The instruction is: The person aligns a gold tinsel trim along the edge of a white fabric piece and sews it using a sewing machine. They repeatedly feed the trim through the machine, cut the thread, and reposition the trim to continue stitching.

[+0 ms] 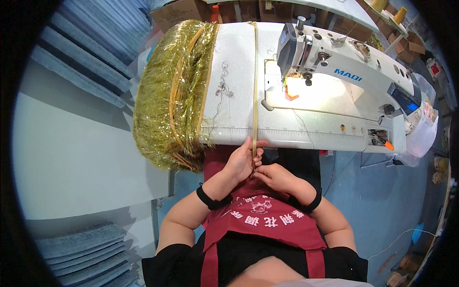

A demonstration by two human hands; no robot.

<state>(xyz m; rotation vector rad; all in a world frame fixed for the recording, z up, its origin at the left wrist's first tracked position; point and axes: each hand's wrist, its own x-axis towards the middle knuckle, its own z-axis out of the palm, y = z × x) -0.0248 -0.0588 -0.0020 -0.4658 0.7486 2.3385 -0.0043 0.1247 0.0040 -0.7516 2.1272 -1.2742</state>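
A narrow gold-coloured ribbon (255, 89) runs straight across the white bed of a sewing machine (344, 75) and over its front edge. My left hand (244, 159) has the ribbon between its fingers just below that edge. Close under it, my right hand (274, 176) pinches the ribbon's lower part with thumb and forefinger. To the left on the bed lies a thick bundle of shiny green-gold tinsel fringe (161, 89) with orange-gold trim bands. Loose dark threads (224, 89) lie between the fringe and the ribbon.
The machine's lamp lights the needle area. A tray (378, 135) with small tools, one orange-tipped, is set in the bed at right. A plastic bag (423, 132) hangs at the right end. Folded blue-grey fabric (86, 251) is stacked at lower left; cardboard boxes (179, 14) stand behind.
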